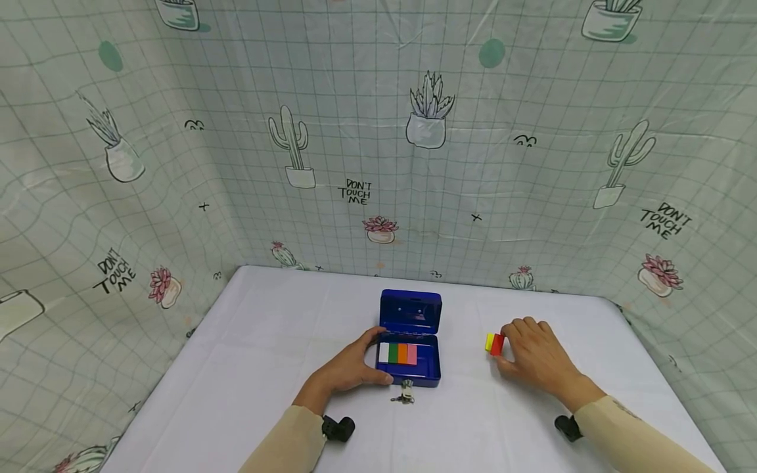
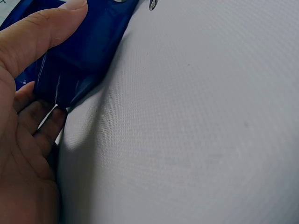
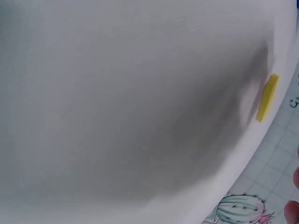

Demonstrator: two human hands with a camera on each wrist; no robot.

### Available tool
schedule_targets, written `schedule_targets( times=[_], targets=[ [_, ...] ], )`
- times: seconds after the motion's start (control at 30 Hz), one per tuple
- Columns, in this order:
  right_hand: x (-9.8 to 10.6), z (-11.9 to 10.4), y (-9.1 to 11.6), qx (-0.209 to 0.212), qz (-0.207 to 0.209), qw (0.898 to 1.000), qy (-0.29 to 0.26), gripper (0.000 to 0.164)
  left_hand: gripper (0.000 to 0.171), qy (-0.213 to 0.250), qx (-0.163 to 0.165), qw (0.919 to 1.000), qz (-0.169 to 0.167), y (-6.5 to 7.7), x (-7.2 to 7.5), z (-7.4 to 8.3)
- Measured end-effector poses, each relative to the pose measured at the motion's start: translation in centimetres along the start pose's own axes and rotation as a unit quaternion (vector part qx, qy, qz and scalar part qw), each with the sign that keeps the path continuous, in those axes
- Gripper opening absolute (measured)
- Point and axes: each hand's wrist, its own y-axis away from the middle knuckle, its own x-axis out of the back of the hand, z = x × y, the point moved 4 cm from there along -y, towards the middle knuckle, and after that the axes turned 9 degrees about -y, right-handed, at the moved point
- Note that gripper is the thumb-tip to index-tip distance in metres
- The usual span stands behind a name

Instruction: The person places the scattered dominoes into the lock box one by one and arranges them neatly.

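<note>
A small blue cash box [image 1: 427, 374] stands with its lid [image 1: 411, 312] raised. Inside lies a row of several coloured blocks: white, green, orange and pink [image 1: 412, 355]. My left hand [image 1: 347, 368] spans the box's left side, thumb at the front corner and fingers towards the hinge; the left wrist view shows the thumb [image 2: 46, 32] against the blue wall. To the right of the box, my right hand [image 1: 538, 355] pinches a red block [image 1: 497, 345] between thumb and fingers. A yellow block [image 1: 489, 341] is just left of the red one; the right wrist view shows a yellow block [image 3: 267, 98] over the white cloth.
Keys [image 1: 405, 396] hang from the lock at the box's front. White cloth [image 1: 284, 322] covers the table, and a curtain [image 1: 331, 249] with printed cacti rises behind its back edge and along both sides. Dark wrist cameras [image 1: 339, 429] sit on both wrists.
</note>
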Motion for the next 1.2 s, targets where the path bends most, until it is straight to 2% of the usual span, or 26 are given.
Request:
schedule_targets(
  times=[0.17,0.43,0.67,1.0,1.2],
  targets=[
    [-0.1,-0.9,-1.0,0.019,0.005,1.000,0.004,0.038,0.104,-0.003,0.000,1.0000,0.002,0.0,0.0,0.0],
    [-0.4,-2.4,-2.2,0.021,-0.017,1.000,0.003,0.036,0.104,-0.004,0.002,1.0000,0.002,0.0,0.0,0.0],
    [-0.4,-3.9,-3.0,0.054,0.003,0.999,0.001,0.038,0.103,-0.002,-0.004,1.0000,0.002,0.0,0.0,0.2],
    [-0.5,-6.3,-4.4,0.069,-0.006,0.998,0.002,0.042,0.102,0.001,-0.004,1.0000,0.003,0.0,0.0,0.1],
    [-0.7,-7.7,-5.3,0.091,0.009,0.996,-0.007,0.040,0.102,-0.002,-0.006,1.0000,0.005,0.2,0.0,0.2]
  ],
)
